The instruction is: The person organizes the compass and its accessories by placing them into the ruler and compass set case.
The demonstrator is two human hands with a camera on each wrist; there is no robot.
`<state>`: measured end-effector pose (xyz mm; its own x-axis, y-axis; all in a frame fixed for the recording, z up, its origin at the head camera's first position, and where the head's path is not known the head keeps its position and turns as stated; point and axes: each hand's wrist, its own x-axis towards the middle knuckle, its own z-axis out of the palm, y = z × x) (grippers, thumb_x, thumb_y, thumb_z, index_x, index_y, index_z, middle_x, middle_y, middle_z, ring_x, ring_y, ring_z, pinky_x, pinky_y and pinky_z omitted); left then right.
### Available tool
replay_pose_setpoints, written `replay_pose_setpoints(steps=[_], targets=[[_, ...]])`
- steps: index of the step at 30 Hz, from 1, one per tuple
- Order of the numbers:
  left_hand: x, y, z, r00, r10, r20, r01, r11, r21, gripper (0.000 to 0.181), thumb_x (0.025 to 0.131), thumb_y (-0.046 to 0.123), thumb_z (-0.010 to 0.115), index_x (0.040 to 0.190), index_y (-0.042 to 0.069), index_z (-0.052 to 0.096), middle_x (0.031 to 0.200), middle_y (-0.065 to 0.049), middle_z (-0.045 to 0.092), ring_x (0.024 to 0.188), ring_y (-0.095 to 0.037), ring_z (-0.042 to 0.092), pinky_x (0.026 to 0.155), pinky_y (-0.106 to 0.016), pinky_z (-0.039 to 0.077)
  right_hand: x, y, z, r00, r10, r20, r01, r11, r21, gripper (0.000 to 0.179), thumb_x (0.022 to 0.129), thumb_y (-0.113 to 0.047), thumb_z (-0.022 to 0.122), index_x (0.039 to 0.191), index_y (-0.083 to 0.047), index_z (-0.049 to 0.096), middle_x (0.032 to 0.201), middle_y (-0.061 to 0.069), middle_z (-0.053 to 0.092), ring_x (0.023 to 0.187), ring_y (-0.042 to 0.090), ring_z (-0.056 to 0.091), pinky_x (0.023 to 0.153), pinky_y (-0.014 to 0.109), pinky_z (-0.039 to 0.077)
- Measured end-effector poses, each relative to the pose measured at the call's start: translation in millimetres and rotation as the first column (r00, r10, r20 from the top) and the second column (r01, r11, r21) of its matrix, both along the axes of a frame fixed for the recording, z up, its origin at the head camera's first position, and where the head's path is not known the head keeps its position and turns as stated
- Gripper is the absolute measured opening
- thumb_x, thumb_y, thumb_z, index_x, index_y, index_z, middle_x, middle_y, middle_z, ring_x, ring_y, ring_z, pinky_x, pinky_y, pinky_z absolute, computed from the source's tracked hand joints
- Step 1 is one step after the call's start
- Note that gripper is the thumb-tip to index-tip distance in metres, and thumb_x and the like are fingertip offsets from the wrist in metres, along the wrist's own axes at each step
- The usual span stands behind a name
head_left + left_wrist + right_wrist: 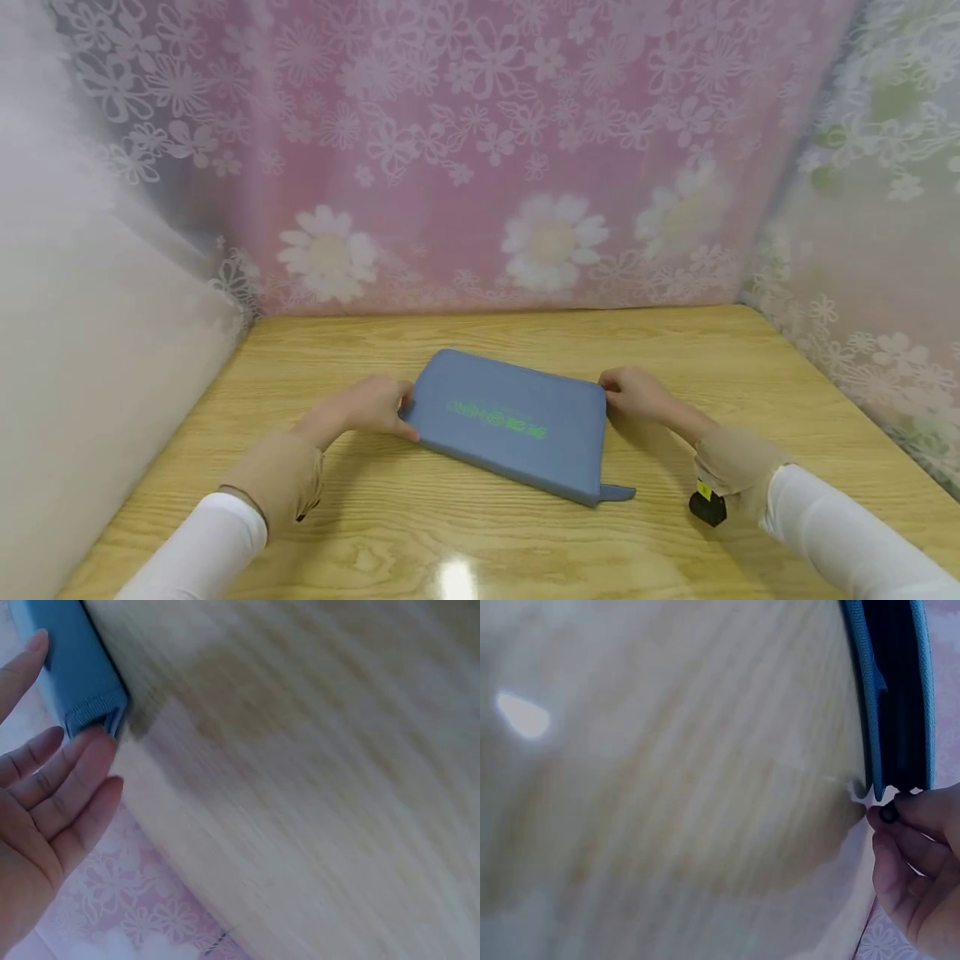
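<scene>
A blue-grey zip pouch (465, 437) with green lettering lies at a slant on the table. At its left end my left hand (371, 406) holds it: in the left wrist view the thumb rests on the pouch's side (79, 667) and bent fingers touch the end. My right hand (637, 393) is at the far right corner. In the right wrist view its thumb and finger pinch a small dark zipper pull (889, 812). Beside it the pouch's edges (864, 675) stand apart along a dark gap. What lies inside cannot be made out.
A short wrist strap (617, 492) sticks out from the pouch's near right corner. Beneath it is a wood-grain table (360, 542). Floral curtains (450, 167) hang behind and at the right, and a pale sheet (97, 333) at the left.
</scene>
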<state>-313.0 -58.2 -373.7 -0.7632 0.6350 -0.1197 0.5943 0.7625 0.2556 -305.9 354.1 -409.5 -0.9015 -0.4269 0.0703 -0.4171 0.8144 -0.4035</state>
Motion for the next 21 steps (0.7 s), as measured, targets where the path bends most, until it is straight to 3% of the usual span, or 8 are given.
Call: replay_pose_setpoints(steps=[8,13,17,21], targets=[[14.7,-8.4,-3.4,0.994,-0.047,0.102,0.037,0.994,0.101,0.036,0.07,0.032,0.08,0.057,0.015,0.051,0.053,0.009,0.041,0.049,-0.006,0.032,0.048,-0.02,0.031,-20.6,-6,-1.4,1.0,0.012,-0.014,-0.012,0.999,0.037,0.009,0.086,-0.001,0.058,0.081,-0.002,0.065,0.07,0.001,0.06,0.061,0.013,0.049,0.056,0.031,0.043],[20.1,-5.9,-3.7,0.986,-0.087,0.144,0.076,0.994,0.084,0.039,0.072,0.034,0.079,0.054,0.017,0.049,0.05,0.011,0.037,0.046,-0.004,0.029,0.046,-0.019,0.028,-35.1,-9,-6.0,0.999,0.035,0.004,-0.035,0.999,0.031,0.011,0.088,-0.003,0.056,0.084,-0.003,0.066,0.077,0.003,0.063,0.067,0.015,0.054,0.062,0.034,0.046],[22.5,0.2,-0.2,0.989,-0.107,0.098,0.104,0.994,0.035,0.033,0.07,0.035,0.08,0.064,0.015,0.054,0.06,0.009,0.043,0.053,-0.007,0.035,0.051,-0.022,0.033,-44.8,-11,-8.7,0.996,0.075,-0.041,-0.073,0.996,0.046,0.01,0.088,-0.002,0.057,0.085,-0.003,0.067,0.08,0.005,0.065,0.073,0.02,0.059,0.066,0.038,0.048],[23.9,8.1,4.6,0.99,-0.137,0.038,0.137,0.991,0.003,0.04,0.067,0.037,0.082,0.089,0.011,0.062,0.083,0.003,0.048,0.072,-0.012,0.042,0.066,-0.028,0.041,-50.2,-15,-9.4,0.993,0.095,-0.077,-0.09,0.994,0.061,0.009,0.088,-0.002,0.057,0.088,-0.002,0.067,0.083,0.007,0.066,0.078,0.024,0.061,0.069,0.04,0.049]])
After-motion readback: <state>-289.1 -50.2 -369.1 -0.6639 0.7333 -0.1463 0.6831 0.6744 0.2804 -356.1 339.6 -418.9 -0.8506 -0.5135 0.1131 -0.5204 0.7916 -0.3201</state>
